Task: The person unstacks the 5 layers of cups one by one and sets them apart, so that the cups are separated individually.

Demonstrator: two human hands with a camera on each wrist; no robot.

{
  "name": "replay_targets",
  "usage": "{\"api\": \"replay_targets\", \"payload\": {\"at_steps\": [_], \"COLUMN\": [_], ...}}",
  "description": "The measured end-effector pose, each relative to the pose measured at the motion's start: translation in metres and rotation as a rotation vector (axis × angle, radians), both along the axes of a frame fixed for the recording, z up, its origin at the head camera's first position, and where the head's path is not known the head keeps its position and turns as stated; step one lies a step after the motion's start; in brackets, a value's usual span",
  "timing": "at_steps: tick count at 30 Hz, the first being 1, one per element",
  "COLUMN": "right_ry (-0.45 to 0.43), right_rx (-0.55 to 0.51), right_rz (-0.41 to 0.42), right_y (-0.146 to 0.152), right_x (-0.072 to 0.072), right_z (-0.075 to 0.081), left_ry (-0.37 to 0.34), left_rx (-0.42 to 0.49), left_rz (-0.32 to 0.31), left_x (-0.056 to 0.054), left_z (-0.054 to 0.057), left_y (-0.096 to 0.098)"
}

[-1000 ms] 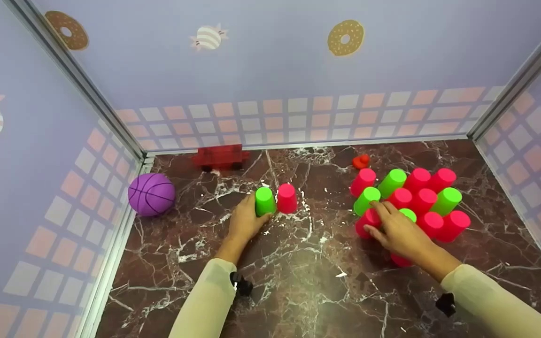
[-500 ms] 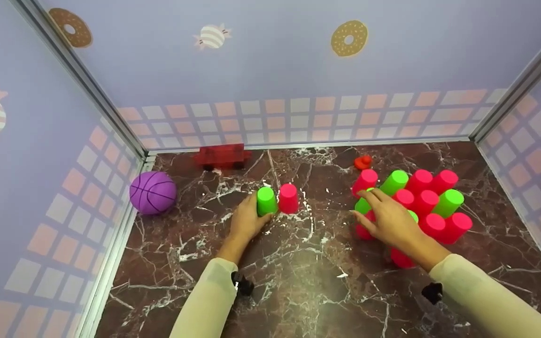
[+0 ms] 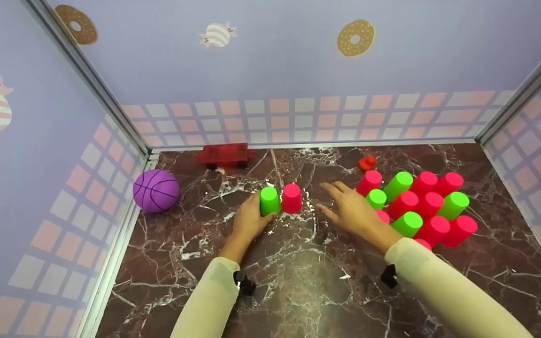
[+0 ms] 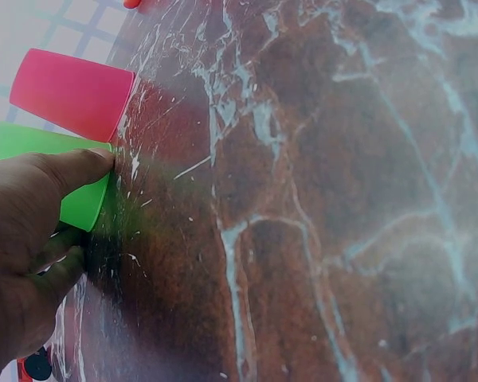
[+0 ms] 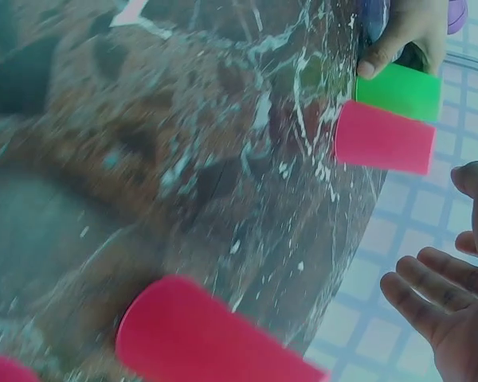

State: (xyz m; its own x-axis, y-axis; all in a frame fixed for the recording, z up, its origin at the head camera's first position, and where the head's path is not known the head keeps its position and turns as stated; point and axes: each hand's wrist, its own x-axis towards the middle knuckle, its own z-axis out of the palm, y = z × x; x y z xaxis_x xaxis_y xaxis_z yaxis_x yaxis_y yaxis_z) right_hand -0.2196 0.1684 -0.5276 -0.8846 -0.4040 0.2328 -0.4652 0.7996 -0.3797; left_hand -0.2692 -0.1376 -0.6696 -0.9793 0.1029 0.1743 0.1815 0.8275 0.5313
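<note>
My left hand holds an upside-down green cup standing on the floor, its thumb and fingers on either side near the rim. Right beside that cup stands an upside-down pink cup, also visible in the left wrist view as a pink cup. My right hand is spread, with nothing in its grasp, between this pair and a cluster of pink and green cups, including a green one. In the right wrist view the right hand has its fingers apart. My right forearm partly hides the cluster's near cups.
A purple ball lies at the left wall. Along the back wall are a red toy vehicle and a small red-orange toy. Walls enclose the dark marbled surface at the back and both sides.
My right hand has come off the cluster, opening and moving left towards the pair of cups. The left hand stays on the green cup. The view has shifted slightly.
</note>
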Motion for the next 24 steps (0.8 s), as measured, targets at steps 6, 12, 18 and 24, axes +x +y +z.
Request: {"api": "replay_targets", "payload": {"at_steps": [6, 12, 18, 24], "right_ry": [0.01, -0.051, -0.123, -0.1], "right_rx": [-0.004, -0.004, -0.019, -0.032], "right_rz": [0.029, 0.056, 0.078, 0.083], "right_y": [-0.021, -0.037, -0.052, -0.065], "right_x": [-0.012, -0.022, -0.029, -0.028], "right_z": [-0.011, -0.019, -0.022, -0.027], "left_ry": [0.011, -0.013, -0.022, 0.003], "left_rx": [0.015, -0.002, -0.021, -0.024], "left_rz": [0.001, -0.003, 0.001, 0.004], "left_x": [0.001, -0.001, -0.002, -0.002], "left_z": [0.001, 0.0, -0.001, -0.002], "left_y": [0.0, 0.0, 0.0, 0.001]}}
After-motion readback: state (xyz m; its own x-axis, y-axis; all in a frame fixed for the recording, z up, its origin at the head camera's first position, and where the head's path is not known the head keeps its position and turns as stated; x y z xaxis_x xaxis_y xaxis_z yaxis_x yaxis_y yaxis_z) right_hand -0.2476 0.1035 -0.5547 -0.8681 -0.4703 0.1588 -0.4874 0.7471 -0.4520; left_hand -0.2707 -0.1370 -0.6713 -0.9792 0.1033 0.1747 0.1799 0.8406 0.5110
